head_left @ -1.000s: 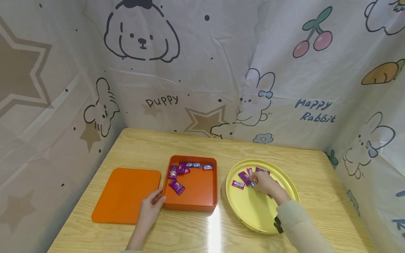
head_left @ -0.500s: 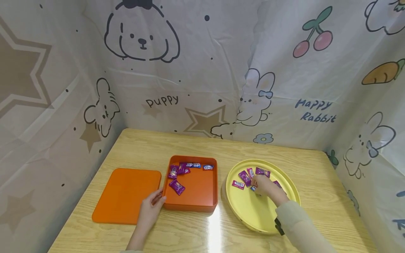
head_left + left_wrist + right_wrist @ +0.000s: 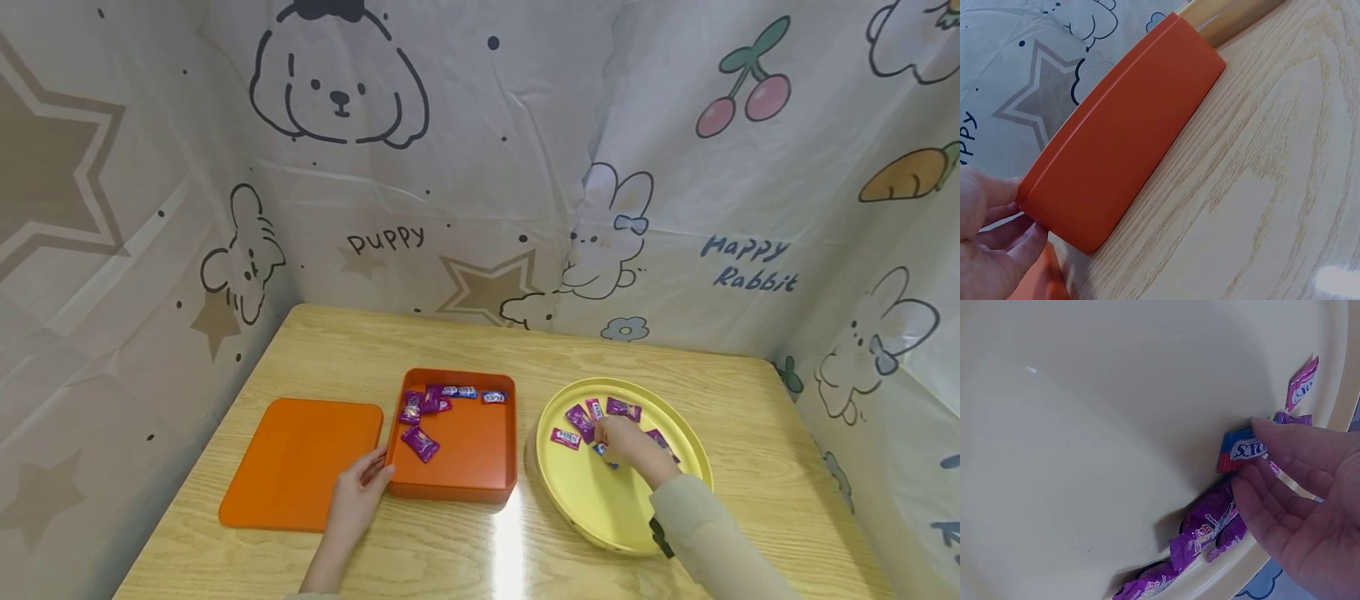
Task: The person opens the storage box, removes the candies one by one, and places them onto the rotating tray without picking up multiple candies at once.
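Right grip [image 3: 633, 447] pinching blue-and-red candy [image 3: 1241, 450] inside round, rimmed yellow tray [image 3: 600, 510]; crinkled purple and pink candies [image 3: 622, 408] crowding in from ten to two o'clock. Left grip [image 3: 358, 490] holding square orange box [image 3: 468, 442] at eight o'clock; flat orange panel [image 3: 300, 462] lying at nine. Wood-grain surface [image 3: 442, 550] carrying everything; creased cartoon cloth [image 3: 465, 183] hanging at twelve.

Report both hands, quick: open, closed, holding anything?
Left hand: closed, gripping the box by its near left corner.
Right hand: closed, pinching a blue-and-red candy over the yellow tray.
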Tool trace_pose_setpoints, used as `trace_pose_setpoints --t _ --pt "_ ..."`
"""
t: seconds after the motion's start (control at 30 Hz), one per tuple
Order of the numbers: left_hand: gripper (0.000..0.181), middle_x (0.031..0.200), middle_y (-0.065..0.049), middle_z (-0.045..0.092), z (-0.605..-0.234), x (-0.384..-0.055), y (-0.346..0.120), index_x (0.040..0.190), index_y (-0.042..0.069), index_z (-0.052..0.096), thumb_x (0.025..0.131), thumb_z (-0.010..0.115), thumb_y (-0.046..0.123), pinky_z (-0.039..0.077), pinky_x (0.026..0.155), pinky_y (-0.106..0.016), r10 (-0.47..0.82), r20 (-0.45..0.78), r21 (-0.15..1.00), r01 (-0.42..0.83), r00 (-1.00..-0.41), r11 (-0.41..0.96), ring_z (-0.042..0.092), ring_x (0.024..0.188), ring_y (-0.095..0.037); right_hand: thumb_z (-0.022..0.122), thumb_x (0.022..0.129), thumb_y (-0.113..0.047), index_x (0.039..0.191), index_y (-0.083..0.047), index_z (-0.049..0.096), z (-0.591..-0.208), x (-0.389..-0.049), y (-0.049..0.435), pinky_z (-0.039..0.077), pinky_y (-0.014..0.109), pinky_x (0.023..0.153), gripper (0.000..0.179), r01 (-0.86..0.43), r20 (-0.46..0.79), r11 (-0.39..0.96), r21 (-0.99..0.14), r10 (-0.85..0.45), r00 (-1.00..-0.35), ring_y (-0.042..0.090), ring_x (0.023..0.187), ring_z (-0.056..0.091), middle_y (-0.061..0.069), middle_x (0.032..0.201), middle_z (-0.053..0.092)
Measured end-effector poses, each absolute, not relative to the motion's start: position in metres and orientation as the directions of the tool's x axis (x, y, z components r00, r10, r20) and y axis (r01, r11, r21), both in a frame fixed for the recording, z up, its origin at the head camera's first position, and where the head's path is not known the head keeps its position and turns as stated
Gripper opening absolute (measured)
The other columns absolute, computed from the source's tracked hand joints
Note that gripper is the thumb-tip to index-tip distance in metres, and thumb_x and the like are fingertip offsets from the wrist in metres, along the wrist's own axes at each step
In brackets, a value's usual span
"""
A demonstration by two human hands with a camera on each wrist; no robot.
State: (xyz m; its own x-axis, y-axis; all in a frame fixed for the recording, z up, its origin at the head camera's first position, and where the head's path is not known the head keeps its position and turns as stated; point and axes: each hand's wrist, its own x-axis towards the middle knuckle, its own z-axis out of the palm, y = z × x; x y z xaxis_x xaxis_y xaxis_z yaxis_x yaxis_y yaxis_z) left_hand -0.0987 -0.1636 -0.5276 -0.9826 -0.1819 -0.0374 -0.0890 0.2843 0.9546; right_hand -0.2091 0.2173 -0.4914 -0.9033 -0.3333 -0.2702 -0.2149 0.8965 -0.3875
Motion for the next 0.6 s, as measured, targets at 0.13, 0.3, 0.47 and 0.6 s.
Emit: trace_pose_setpoints --t 0.13,0.3,0.47,0.6 --pt "0.042 0.124 -0.029 0.051 -0.528 -0.099 -0.164 0.126 -0.011 0.048 0.090 0.057 0.009 0.046 0.092 -0.037 -0.176 -0.044 0.958 -0.092 -0.983 0.272 0.052 0.113 -0.038 0.065 0.063 0.015 0.079 -0.001 0.055 -0.491 -0.208 0.217 0.046 0.027 0.057 0.025 -0.213 -0.269 0.897 -0.386 -0.330 -0.905 0.016 0.064 0.046 0.004 0.072 0.050" --pt "0.040 0.123 -0.029 0.052 -0.525 -0.097 -0.163 0.125 -0.010 0.049 0.090 0.057 0.009 0.046 0.092 -0.038 -0.179 -0.036 0.954 -0.087 -0.983 0.287 0.053 0.111 -0.038 0.067 0.066 0.012 0.082 0.000 0.056 -0.487 -0.210 0.217 0.049 0.027 0.057 0.023 -0.198 -0.295 0.902 -0.383 -0.323 -0.899 0.016 0.064 0.050 0.006 0.074 0.053" --pt "0.039 0.121 -0.028 0.053 -0.524 -0.098 -0.163 0.124 -0.009 0.050 0.090 0.057 0.008 0.046 0.092 -0.038 -0.184 -0.037 0.953 -0.091 -0.982 0.290 0.053 0.110 -0.038 0.068 0.073 0.005 0.084 0.001 0.058 -0.479 -0.215 0.216 0.050 0.028 0.059 0.016 -0.233 -0.249 0.889 -0.394 -0.347 -0.904 0.015 0.064 0.052 0.007 0.076 0.056" --pt "0.039 0.121 -0.029 0.053 -0.525 -0.098 -0.162 0.124 -0.010 0.050 0.090 0.057 0.007 0.046 0.092 -0.039 -0.181 -0.035 0.955 -0.086 -0.983 0.282 0.053 0.111 -0.038 0.067 0.077 0.001 0.093 0.005 0.059 -0.470 -0.221 0.209 0.050 0.031 0.063 0.018 -0.266 -0.189 0.873 -0.410 -0.366 -0.911 0.018 0.070 0.052 0.010 0.080 0.057"
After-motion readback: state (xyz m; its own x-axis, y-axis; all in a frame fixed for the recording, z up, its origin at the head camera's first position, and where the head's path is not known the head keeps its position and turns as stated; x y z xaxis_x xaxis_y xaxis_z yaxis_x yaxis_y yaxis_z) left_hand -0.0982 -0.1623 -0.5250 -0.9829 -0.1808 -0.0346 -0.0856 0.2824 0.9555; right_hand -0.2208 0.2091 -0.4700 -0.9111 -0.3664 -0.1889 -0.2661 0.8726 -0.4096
